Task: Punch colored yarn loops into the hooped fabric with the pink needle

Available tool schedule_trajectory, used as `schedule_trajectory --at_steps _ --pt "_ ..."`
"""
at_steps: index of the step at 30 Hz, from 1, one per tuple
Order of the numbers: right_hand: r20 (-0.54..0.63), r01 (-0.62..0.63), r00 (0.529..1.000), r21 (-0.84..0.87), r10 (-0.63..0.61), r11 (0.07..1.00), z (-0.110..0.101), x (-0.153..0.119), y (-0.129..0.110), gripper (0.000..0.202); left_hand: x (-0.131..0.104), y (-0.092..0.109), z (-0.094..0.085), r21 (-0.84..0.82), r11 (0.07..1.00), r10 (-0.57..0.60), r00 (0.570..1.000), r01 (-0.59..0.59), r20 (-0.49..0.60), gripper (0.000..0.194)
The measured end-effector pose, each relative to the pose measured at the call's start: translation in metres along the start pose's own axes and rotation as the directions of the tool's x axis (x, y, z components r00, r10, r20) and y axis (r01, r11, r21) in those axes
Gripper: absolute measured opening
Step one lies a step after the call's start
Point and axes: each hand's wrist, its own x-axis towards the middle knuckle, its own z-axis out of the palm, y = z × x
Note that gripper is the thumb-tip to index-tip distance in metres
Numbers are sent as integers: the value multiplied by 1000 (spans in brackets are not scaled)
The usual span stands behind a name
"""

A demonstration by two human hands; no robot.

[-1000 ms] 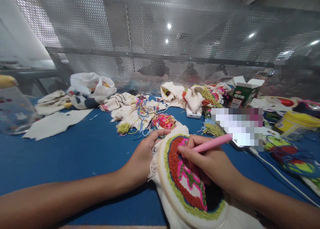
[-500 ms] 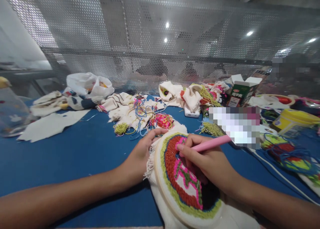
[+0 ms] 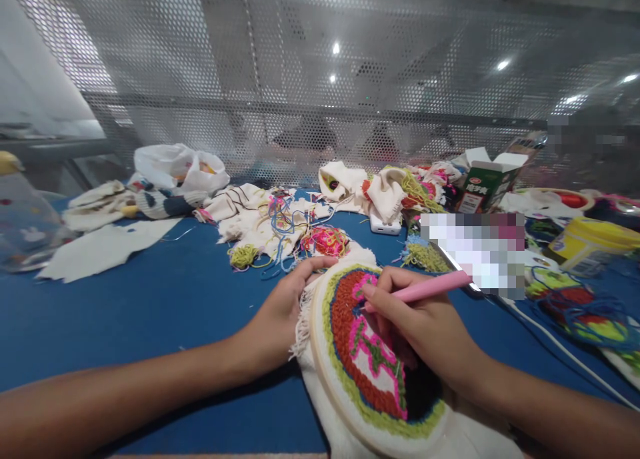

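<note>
A round wooden hoop (image 3: 320, 352) stretches white cloth that bears looped yarn in lime green, rust red, pink, dark blue and black. The hoop leans near the table's front edge. My left hand (image 3: 293, 305) grips its upper left side, with the fingers partly behind the fringed cloth. In my right hand (image 3: 425, 319) is a pink pen-like tool (image 3: 433, 287), held between thumb and fingers like a pen. Its lower end points at the upper middle of the yarn pattern, and its tip is too small to make out.
Cloth scraps and tangled yarn (image 3: 327, 241) lie behind the hoop. A blurred-out phone (image 3: 475, 252) with a white cable (image 3: 555, 352), a yellow tub (image 3: 590, 242) and a green box (image 3: 487, 182) are at the right. A plastic bag (image 3: 175, 165) sits back left.
The pink tool's lower end has shifted slightly right and down across the yarn pattern, with my right hand. My left hand keeps its grip on the hoop.
</note>
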Motion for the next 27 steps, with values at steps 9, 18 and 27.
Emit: schedule_trajectory --at_steps 9,18,27 --pt "-55 5 998 61 -2 998 -3 -1 4 32 -1 1 0 23 1000 -11 1000 11 -7 57" --pt "-102 56 994 114 -45 992 -5 0 6 30 0 1 1 14 1000 -21 1000 22 -8 54" --pt "-140 129 984 119 -112 984 -7 1 8 33 -1 4 2 37 998 -39 998 40 -44 57"
